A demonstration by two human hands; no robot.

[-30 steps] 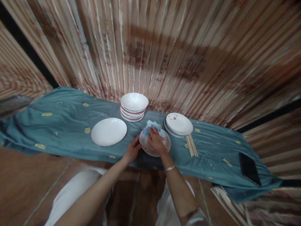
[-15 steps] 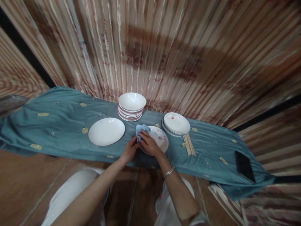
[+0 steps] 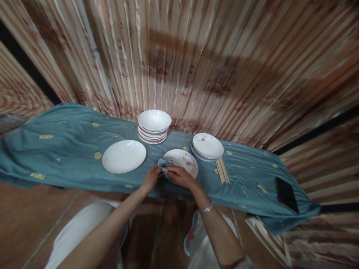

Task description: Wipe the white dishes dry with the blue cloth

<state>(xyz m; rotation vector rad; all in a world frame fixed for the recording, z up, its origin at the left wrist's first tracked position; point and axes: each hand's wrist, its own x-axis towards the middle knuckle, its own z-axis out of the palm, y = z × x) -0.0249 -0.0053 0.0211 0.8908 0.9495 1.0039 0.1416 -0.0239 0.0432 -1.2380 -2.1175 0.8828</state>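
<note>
A white plate [image 3: 183,158] with a small floral print lies in front of me on the cloth-covered table. My right hand [image 3: 181,176] presses a crumpled blue cloth [image 3: 165,163] against the plate's left side, its fingers closed on the cloth. At the left rim, my left hand [image 3: 151,178] is closed on the plate's edge, right beside the cloth; its fingertips are partly hidden. Behind and to the right stands a stack of similar floral plates [image 3: 208,145], with several chopsticks [image 3: 222,170] lying by it.
A large oval white plate [image 3: 124,157] lies to the left. Stacked white bowls [image 3: 154,121] with red bands stand at the back. A black phone [image 3: 286,194] rests on the right of the green tablecloth [image 3: 70,149]. A pleated curtain [image 3: 179,67] hangs directly behind the table.
My right hand has drawn the blue cloth down and leftward, from the plate's upper left to its left rim near my left hand. The view has shifted slightly.
</note>
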